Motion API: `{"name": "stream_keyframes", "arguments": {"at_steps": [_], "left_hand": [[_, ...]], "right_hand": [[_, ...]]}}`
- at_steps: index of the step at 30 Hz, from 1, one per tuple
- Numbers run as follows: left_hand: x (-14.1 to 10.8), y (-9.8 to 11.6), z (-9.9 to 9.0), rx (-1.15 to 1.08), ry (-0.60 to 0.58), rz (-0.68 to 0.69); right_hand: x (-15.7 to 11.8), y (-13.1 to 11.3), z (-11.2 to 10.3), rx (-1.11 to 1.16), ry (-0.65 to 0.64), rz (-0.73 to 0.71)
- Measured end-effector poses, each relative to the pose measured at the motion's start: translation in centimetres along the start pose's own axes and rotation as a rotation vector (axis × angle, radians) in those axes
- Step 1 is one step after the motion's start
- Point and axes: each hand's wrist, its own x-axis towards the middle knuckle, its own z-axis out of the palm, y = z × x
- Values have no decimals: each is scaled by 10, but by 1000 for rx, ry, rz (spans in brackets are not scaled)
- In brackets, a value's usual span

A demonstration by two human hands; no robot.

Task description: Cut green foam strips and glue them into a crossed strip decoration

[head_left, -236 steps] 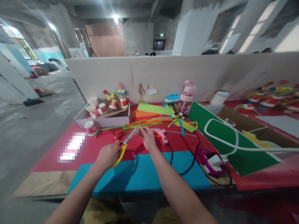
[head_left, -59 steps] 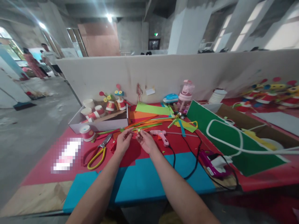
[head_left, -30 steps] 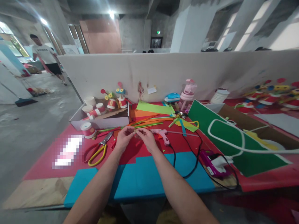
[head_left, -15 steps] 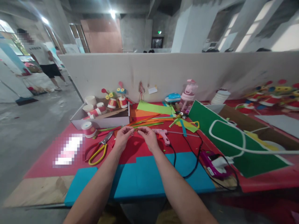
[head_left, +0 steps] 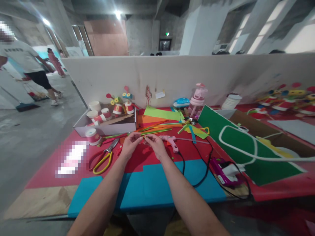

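Between the fingertips of both hands is a small folded strip (head_left: 146, 137), dark and yellowish, held over the red table covering. My left hand (head_left: 132, 144) pinches its left end, and my right hand (head_left: 155, 144) pinches the right end. Just right of my right hand lies a pink glue gun (head_left: 173, 144) with a black cord. Scissors (head_left: 107, 159) with one red and one yellow handle rest left of my left hand. Behind the hands are orange and green paper strips (head_left: 157, 130). A paper cup (head_left: 93, 137) stands at the left.
A box (head_left: 114, 127) of cups and cup figures stands at the back left. Blue sheets (head_left: 157, 186) line the front edge. To the right are a purple power strip (head_left: 226, 173) and a green board (head_left: 251, 154). A person (head_left: 27, 59) walks at the far left.
The strip between my fingertips looks shorter, and the fingertips are slightly closer together. The person at the left has come nearer, and another person in reddish clothes shows behind.
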Motion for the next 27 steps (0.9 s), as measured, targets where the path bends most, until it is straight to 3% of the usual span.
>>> {"name": "stream_keyframes", "arguments": {"at_steps": [3, 8, 14, 20, 27], "left_hand": [[0, 2, -1, -11, -52, -34], [0, 2, -4, -8, -32, -45], [2, 0, -3, 30, -14, -15], [2, 1, -4, 1, -20, -90], [1, 3, -4, 18, -22, -32]], "right_hand": [[1, 2, -1, -24, -24, -17], [1, 4, -1, -8, -36, -38], [1, 5, -1, -10, 10, 36], [2, 6, -1, -31, 6, -34], [1, 5, -1, -17, 32, 49]]}}
